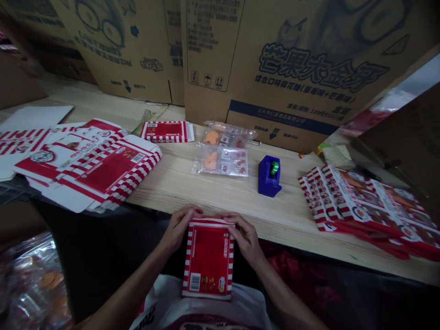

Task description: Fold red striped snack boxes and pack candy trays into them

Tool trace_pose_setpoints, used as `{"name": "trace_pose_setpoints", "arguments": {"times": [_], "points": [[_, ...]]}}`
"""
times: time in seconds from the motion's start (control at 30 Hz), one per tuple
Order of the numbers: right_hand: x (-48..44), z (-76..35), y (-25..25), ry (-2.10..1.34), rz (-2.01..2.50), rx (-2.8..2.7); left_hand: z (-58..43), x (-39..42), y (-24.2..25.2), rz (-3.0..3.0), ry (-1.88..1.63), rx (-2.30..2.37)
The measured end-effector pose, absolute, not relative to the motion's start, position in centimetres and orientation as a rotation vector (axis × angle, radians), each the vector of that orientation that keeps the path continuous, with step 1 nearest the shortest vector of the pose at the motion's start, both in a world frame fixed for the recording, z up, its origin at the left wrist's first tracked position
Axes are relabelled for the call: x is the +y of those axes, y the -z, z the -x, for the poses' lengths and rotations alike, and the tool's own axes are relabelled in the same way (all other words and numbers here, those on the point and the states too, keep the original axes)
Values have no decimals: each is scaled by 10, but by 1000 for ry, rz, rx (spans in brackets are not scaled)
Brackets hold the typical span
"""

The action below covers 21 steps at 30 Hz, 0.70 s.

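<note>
A red box with striped white edges rests upright between my body and the table edge, its barcode side facing me. My left hand grips its upper left corner, fingers curled over the top edge. At the upper right corner, my right hand is closed on the same box, thumb on its face. Beyond the box on the table lie clear packets with orange pieces and small printed sachets. A blue tape dispenser with green tape stands right of them.
Flattened striped cartons are piled at the left, overhanging the edge. One small red box lies behind. Filled boxes are stacked right. Large cardboard cartons line the back. A plastic bag of packets sits low left.
</note>
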State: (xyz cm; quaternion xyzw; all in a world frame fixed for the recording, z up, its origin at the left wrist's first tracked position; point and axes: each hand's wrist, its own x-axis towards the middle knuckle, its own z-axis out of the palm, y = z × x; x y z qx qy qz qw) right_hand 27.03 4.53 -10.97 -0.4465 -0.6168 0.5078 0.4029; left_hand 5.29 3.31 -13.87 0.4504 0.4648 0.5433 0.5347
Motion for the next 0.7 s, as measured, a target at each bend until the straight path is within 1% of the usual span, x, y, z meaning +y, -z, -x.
{"name": "trace_pose_setpoints", "arguments": {"times": [0.13,0.3,0.53,0.7], "points": [[50,-268,109,-1298,1161,-1609,-42,37,127,-1346,-1107,1153],[65,-265,98,-1302,1256,-1676,-34,45,121,-1585,-1038,1210],[88,-260,81,-1455,1268,-1681,-23,66,110,-1100,-881,971],[89,-265,83,-1394,1241,-1768,-24,65,103,-1161,-946,933]]}}
